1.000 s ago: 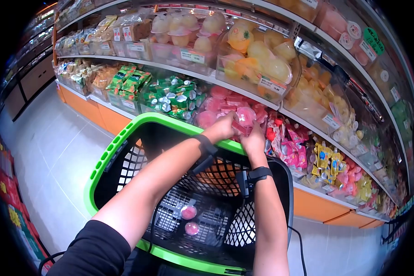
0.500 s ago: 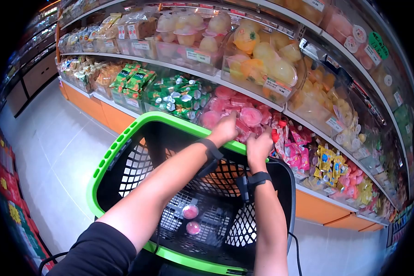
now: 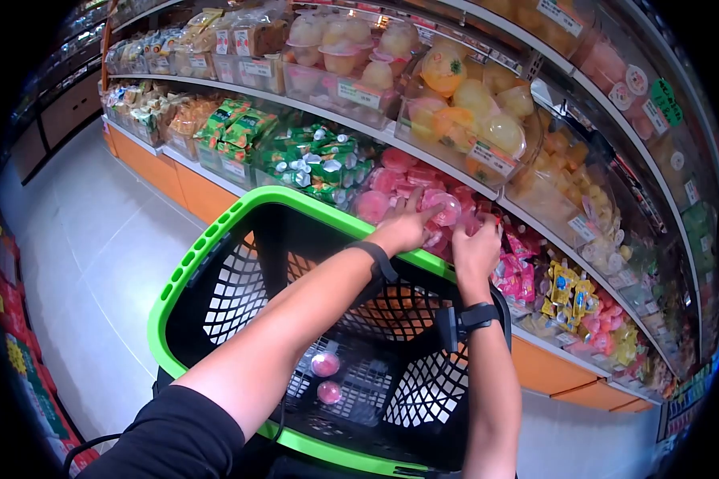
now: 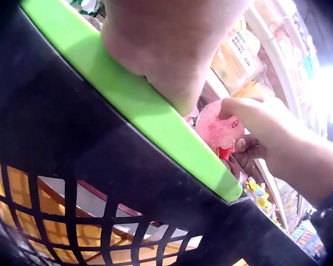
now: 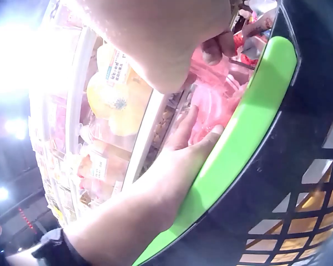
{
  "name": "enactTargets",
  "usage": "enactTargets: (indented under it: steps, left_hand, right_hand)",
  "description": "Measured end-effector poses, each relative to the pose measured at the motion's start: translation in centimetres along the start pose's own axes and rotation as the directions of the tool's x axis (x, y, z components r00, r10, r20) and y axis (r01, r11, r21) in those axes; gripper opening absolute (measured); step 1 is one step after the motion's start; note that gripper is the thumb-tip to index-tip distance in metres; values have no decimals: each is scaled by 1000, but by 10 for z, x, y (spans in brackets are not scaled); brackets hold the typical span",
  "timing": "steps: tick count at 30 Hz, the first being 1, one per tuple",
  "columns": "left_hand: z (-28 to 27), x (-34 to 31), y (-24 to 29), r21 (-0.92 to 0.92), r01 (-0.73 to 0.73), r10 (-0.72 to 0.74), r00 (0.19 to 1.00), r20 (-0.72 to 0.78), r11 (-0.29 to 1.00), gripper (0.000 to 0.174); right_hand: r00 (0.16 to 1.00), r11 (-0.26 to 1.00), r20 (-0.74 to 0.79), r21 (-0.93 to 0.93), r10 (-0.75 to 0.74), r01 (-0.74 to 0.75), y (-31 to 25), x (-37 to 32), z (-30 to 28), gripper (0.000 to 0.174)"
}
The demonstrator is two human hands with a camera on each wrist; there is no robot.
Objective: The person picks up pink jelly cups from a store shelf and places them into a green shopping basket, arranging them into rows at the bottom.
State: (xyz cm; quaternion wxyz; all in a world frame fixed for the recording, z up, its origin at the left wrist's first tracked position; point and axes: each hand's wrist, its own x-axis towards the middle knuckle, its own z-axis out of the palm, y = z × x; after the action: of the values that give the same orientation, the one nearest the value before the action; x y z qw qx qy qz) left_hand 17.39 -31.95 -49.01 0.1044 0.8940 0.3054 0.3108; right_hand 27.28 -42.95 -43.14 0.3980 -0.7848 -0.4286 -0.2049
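Low on the shelf, a bin holds several pink jelly cups; a round, clear-lidded jelly cup [image 3: 443, 207] lies on top. My left hand [image 3: 403, 227] reaches over the basket's front rim with its fingers spread, the fingertips at that cup. Just to the right, my right hand [image 3: 477, 246] has its thumb and fingers apart and loosely bent. In the left wrist view the right thumb overlaps a pink jelly cup [image 4: 209, 128]. Pink packs also show between both hands in the right wrist view. The black shopping basket [image 3: 295, 194] has a green rim, with two pink jelly cups [image 3: 325, 364] inside.
Green pouches [image 3: 315, 164] fill the bin to the left, and pink and yellow packets [image 3: 569, 291] those to the right. Above runs a shelf edge [image 3: 447, 166] carrying larger fruit-shaped jellies [image 3: 475, 100]. Tiled floor [image 3: 96, 263] lies left of the basket.
Both hands were together at a round pink cup; they have since come apart. The right hand has shifted right, while the left fingers have spread over the cup, which rests among the others.
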Motion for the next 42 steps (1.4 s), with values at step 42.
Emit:
enactTargets:
  steps: [42]
  left_hand:
    - [-116,-170,9,-852,474,-159,880,448,224,28]
  right_hand:
    - [363,166,921,384,-142,-908,-31,-120,-69,40]
